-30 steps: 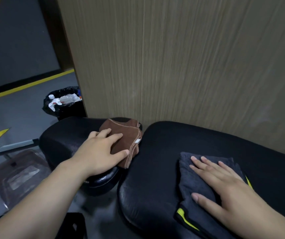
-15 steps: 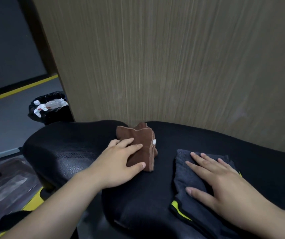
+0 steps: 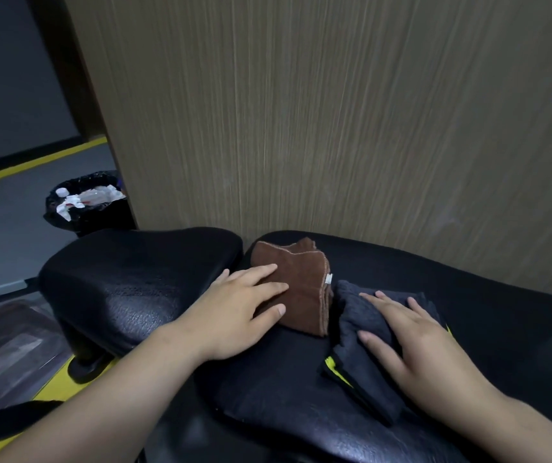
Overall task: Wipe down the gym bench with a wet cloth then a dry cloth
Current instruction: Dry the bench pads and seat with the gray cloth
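Observation:
The black padded gym bench has a separate seat pad on its left. A folded brown cloth lies on the long pad near the gap between the two pads. My left hand rests flat on the brown cloth's near side, fingers spread. A folded dark grey cloth with a yellow-green edge lies just right of the brown one, touching it. My right hand presses flat on the grey cloth, fingers apart.
A wood-grain wall panel stands right behind the bench. A black bin with white rubbish sits on the grey floor at the left. Yellow frame parts show under the seat pad.
My left hand has slid the brown cloth rightwards from the seat pad across the gap onto the long pad, until it meets the grey cloth. My right hand stayed flat on the grey cloth.

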Motion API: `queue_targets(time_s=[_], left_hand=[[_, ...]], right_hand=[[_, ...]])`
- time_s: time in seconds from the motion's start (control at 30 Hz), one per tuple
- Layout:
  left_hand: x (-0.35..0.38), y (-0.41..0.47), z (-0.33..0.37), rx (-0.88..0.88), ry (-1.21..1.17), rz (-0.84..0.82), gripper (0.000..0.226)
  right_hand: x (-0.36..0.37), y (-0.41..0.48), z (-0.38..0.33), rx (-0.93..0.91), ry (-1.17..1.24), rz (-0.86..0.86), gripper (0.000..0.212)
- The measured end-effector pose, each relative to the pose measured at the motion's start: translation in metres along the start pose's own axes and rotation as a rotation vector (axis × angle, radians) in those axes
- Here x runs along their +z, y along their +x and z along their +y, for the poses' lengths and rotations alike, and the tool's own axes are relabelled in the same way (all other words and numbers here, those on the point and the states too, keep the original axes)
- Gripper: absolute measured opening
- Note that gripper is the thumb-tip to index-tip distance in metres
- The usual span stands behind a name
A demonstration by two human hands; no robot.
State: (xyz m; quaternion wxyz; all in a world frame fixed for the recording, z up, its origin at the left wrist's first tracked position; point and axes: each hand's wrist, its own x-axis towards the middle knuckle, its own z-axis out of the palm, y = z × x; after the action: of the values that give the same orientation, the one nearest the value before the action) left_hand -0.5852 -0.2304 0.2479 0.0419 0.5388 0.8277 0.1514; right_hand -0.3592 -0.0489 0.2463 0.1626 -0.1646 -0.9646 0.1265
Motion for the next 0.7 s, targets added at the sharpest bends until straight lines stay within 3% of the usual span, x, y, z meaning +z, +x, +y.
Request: queue_targets(time_s=[0.3, 0.57, 0.7], left_hand=[[-0.018, -0.016, -0.027, -0.146, 0.122, 0.022, 0.056], [-0.037, -0.043, -0.096, -0.437, 0.157, 0.003, 0.061], [-0.039, -0.051, -0.121, -0.51, 0.096, 0.019, 0.06]], right_hand=[[-0.009, 0.003, -0.044, 0.065, 0.428, 0.366, 0.032], [-0.011, 0.069, -0.105, -0.015, 0.449, 0.324, 0.049], [-0.017, 0.113, -0.142, -0.087, 0.444, 0.334, 0.046]])
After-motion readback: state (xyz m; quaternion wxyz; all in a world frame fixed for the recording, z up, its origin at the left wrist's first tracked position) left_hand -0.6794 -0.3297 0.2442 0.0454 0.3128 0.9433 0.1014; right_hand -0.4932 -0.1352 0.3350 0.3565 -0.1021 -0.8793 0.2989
